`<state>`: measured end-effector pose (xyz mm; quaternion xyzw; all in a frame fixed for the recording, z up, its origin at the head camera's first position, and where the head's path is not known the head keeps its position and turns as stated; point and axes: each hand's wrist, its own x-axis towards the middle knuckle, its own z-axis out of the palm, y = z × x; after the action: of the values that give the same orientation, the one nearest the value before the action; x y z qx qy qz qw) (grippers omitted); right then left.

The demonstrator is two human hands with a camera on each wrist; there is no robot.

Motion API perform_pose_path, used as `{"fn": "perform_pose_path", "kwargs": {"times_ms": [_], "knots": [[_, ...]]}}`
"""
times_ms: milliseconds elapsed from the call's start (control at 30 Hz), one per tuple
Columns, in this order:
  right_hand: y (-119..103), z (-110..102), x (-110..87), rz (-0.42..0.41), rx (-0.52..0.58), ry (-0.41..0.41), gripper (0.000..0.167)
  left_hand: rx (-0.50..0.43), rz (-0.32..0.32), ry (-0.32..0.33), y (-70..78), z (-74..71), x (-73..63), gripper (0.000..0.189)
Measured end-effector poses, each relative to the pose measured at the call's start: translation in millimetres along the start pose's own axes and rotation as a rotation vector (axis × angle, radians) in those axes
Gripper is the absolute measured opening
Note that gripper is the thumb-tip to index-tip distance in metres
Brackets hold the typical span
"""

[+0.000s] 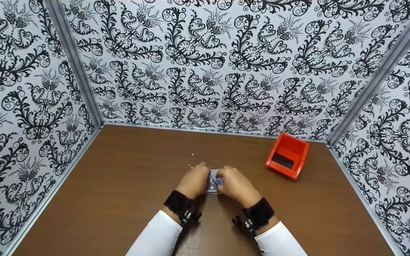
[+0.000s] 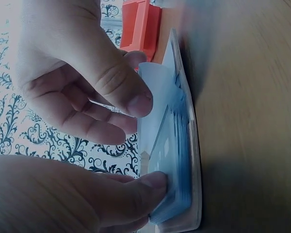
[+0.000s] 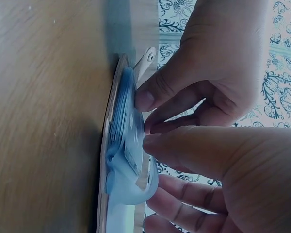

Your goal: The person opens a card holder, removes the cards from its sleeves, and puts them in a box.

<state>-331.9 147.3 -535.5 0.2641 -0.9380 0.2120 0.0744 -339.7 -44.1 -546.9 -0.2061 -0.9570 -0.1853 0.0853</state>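
Note:
A card holder lies spread on the brown table between both hands, its pale cover under a thick stack of clear plastic sleeves. My left hand grips the stack, thumb on top at one side. On the other side my right hand pinches a clear sleeve, which bends up in a curve beside its fingers. A card with a printed edge shows near the right thumb. From the cover's far end sticks out a strap with a snap button. The fingers hide part of the sleeves.
A red open bin with a dark patch on its front stands at the back right of the table. Small bright bits lie beyond the left hand. Patterned walls enclose the back and sides.

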Motion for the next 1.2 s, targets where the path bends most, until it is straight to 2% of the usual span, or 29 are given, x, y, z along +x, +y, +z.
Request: {"fn": "perform_pose_path", "kwargs": {"times_ms": [233,400,700,1000,1200], "knots": [[-1,-6,-1.0,0.057,-0.001,0.011,0.027,0.032,-0.059,0.018,0.7,0.1,-1.2,0.01],[3,-11,0.0,0.101,0.046,0.04,0.039,0.032,-0.049,0.017,0.2,-0.6,-2.0,0.01],[14,-17,2.1,0.196,0.078,0.089,0.045,0.061,-0.037,-0.001,-1.9,0.6,-1.0,0.012],[25,-17,2.7,0.273,0.029,0.031,0.029,0.108,-0.039,0.021,-0.8,-0.3,-3.3,0.011],[31,-17,3.7,0.341,0.014,-0.037,0.029,0.099,-0.048,0.011,-1.5,-1.7,-3.2,0.011]]}}
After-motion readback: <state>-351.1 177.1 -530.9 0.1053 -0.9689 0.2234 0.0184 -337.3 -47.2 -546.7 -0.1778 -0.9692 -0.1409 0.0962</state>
